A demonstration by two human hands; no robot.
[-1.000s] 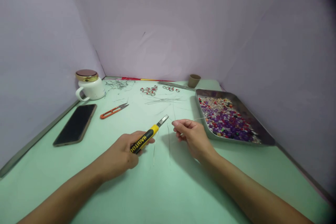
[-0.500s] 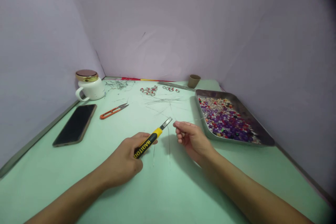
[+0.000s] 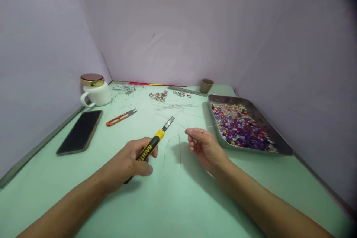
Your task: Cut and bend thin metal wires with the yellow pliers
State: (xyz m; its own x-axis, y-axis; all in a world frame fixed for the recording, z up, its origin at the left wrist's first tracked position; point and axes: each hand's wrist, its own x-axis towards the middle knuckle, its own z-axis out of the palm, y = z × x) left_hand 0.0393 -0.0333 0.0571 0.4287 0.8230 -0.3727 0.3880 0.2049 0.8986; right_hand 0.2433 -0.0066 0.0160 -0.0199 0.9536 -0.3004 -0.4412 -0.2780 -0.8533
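Note:
My left hand [image 3: 132, 161] is closed round a black and yellow utility knife [image 3: 149, 148], whose blade points up and to the right. Thin wires show at the fingertips of my right hand [image 3: 203, 145], which pinches them between thumb and forefinger. Beneath and between the hands, two thin pieces of wire [image 3: 180, 156] lie on the green table [image 3: 167, 208]. More long wires [image 3: 175, 106] are spread farther back.
At the right stands a metal tray [image 3: 279, 143] of mixed beads. Red and clear beaded rings [image 3: 158, 96] and a brown cup [image 3: 206, 86] are at the back. Orange snips [image 3: 119, 118], a phone [image 3: 80, 132] and a lidded white mug [image 3: 97, 95] are on the left.
My left hand has drawn back left with the knife, its blade now farther from my right hand. My right hand has hardly moved and keeps its pinch.

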